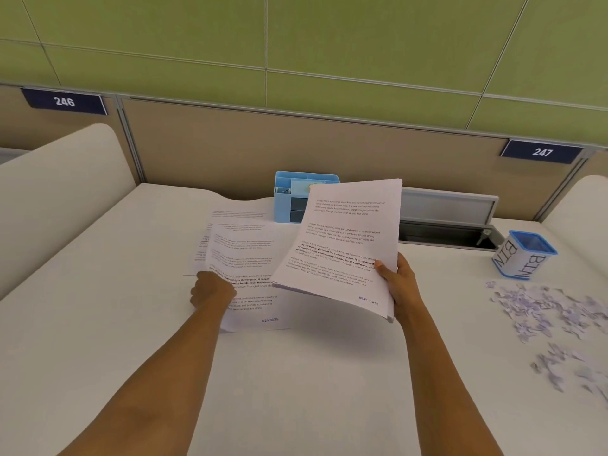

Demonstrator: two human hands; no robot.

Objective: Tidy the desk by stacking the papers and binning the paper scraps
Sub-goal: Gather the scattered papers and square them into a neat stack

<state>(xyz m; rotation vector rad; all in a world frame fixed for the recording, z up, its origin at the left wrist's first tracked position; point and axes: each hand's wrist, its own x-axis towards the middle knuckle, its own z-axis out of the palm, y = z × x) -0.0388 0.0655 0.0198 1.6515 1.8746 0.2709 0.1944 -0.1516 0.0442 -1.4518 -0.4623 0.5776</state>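
My right hand [396,284] grips a small bundle of printed sheets [345,245] by its right edge, thumb on top, holding it lifted and tilted above the white desk [296,373]. The top sheet carries a "DUPLICATE" stamp. My left hand [210,291] has its fingers curled on the left edge of a printed sheet [246,268] that lies on the desk over other loose sheets. A scatter of pale paper scraps [546,317] lies at the right. Behind the scraps stands a small blue-rimmed container labelled "BIN" [523,255] with scraps inside.
A light blue desk organiser [289,195] stands at the back, partly hidden by the lifted sheets. An open grey cable tray [447,222] runs along the back edge. Rounded white dividers [59,192] flank the desk, under number plates 246 and 247.
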